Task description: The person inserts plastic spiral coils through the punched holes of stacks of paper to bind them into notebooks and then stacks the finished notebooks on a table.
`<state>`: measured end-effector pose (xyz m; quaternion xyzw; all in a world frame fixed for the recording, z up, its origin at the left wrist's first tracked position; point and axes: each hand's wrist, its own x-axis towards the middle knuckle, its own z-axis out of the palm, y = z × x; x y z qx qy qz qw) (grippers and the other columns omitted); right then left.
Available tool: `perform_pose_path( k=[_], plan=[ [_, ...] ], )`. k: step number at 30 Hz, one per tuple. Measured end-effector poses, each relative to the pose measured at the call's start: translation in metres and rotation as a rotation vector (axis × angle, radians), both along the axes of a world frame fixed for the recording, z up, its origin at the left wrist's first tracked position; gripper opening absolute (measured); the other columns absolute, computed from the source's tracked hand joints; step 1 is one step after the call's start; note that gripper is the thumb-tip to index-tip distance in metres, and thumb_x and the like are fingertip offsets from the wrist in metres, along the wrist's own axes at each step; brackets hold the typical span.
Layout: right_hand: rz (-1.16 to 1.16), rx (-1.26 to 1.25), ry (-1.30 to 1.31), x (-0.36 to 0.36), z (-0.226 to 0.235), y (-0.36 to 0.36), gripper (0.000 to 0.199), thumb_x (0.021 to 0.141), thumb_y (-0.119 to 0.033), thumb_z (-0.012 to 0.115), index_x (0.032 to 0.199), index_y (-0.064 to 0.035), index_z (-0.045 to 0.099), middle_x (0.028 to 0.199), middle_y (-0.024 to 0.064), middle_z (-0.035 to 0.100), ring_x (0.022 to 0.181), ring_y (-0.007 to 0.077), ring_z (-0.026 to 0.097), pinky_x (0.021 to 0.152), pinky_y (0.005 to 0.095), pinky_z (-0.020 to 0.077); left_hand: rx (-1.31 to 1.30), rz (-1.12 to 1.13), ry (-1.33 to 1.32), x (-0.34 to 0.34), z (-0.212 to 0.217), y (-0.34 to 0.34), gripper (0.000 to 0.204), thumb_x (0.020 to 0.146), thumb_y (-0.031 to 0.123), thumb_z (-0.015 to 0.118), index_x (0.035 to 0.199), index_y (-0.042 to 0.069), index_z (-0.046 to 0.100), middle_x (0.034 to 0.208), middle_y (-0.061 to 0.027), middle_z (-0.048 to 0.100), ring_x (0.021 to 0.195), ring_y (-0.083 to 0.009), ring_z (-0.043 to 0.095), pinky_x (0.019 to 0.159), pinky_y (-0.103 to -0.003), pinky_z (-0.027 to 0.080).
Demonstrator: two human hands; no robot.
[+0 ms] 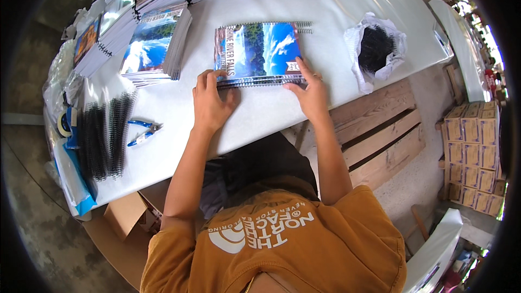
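- Booklet [256,53] lies mid-table [336,0], glossy cover w/ blue sky + trees; its near edge partly hidden by fingers.
- Left hand [210,103] flat, fingers spread, pressing near-left corner; right hand [310,91] open, fingers on near-right corner. Neither grips.
- Booklet stacks [154,49] far left, some cut off at top rim.
- Black coils [106,133] + blue pliers [142,132] left.
- White bag [375,49] w/ dark contents right, hard to make out.
- Brown cartons [473,154] stacked far right, labels too small to read.

The person wears a mustard-orange short-sleeved shirt with white printed lettering, dark trousers, and bare forearms.
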<state>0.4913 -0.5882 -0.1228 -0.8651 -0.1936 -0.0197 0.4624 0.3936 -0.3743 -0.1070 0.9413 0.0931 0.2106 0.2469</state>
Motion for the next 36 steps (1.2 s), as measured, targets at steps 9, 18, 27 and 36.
perform_pose_path(
  k=[9,18,27,36],
  plan=[
    [-0.160,0.139,-0.471,-0.014,0.016,0.010,0.071,0.071,-0.009,0.072,0.132,0.0000,0.037,0.130,0.0179,0.044,0.117,0.0329,0.039,0.100,0.0402,0.0280,0.536,0.257,-0.198,-0.003,0.057,0.081,0.052,0.075,0.017,0.066,0.122,0.008,0.047,0.121,-0.0131,0.050,0.108,-0.0297,0.049,0.088,-0.041,0.038],
    [0.357,0.761,0.048,-0.050,0.054,0.063,0.071,0.076,-0.007,0.067,0.135,0.0018,0.030,0.129,0.0178,0.047,0.121,0.0240,0.042,0.095,0.0355,0.0344,-0.003,-0.037,-0.178,-0.115,0.120,0.063,0.011,0.085,0.007,0.054,0.092,0.000,0.060,0.081,-0.0144,0.061,0.071,-0.0315,0.055,0.070,-0.032,0.042],
    [0.537,1.016,0.243,-0.073,0.056,0.072,0.023,0.072,0.008,0.067,0.093,0.0027,0.058,0.078,0.0087,0.065,0.071,0.0114,0.061,0.067,0.0229,0.0484,-1.011,-0.053,-0.291,-0.159,0.066,0.047,0.044,0.090,0.032,0.049,0.119,-0.002,0.044,0.100,-0.0050,0.054,0.095,-0.0125,0.049,0.086,-0.028,0.037],
    [0.636,0.819,0.285,-0.083,0.046,0.075,0.019,0.071,0.008,0.068,0.082,-0.0018,0.056,0.085,0.0132,0.066,0.077,0.0124,0.060,0.068,0.0236,0.0481,-0.908,0.031,-0.393,-0.151,0.001,0.032,0.028,0.082,0.002,0.052,0.109,0.001,0.044,0.103,-0.0078,0.049,0.101,-0.0148,0.046,0.090,-0.027,0.034]
  ],
)
